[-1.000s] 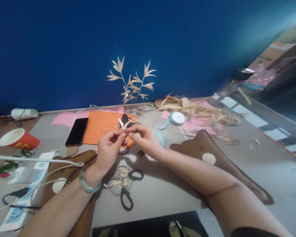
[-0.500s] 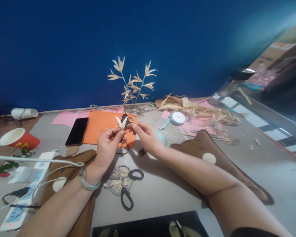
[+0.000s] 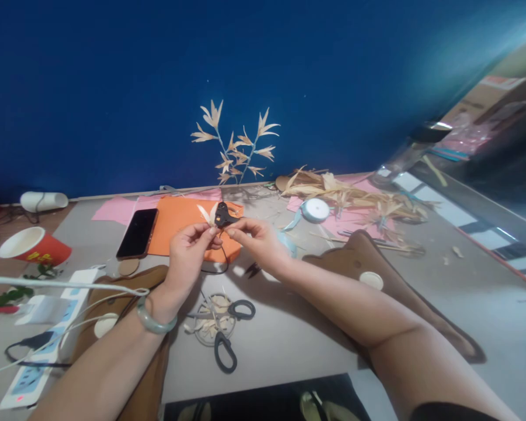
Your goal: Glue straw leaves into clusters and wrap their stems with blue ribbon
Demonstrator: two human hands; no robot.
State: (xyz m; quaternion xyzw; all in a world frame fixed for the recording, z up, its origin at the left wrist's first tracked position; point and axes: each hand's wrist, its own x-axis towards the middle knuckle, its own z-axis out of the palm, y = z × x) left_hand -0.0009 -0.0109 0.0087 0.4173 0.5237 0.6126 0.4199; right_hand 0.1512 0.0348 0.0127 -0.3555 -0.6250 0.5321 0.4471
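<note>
My left hand [image 3: 187, 252], with a bangle on its wrist, is closed in a pinch on a small pale husk flower [image 3: 203, 214] with upright petals. Close beside it, my right hand [image 3: 258, 241] has thumb and forefinger pressed together; whatever they hold is too small to make out. Just behind the fingertips lies a black glue gun [image 3: 222, 214], partly hidden, on an orange sheet [image 3: 170, 221]. Below the hands, open scissors [image 3: 225, 345] with black handles rest across a round dish [image 3: 216, 336] holding pale husk scraps.
A branch of husk flowers [image 3: 241, 153] stands against the blue wall. Dried husks [image 3: 333, 192] and a ribbon roll [image 3: 315, 210] lie at back right. A phone [image 3: 137, 234], red paper cup [image 3: 35, 245] and power strip [image 3: 30, 380] are left. Brown cushions [image 3: 390, 286] lie under both arms.
My left hand has shifted slightly left and turned, tilting the flower to the left. More of the glue gun shows behind it. My right hand stays nearly in place, still pinching.
</note>
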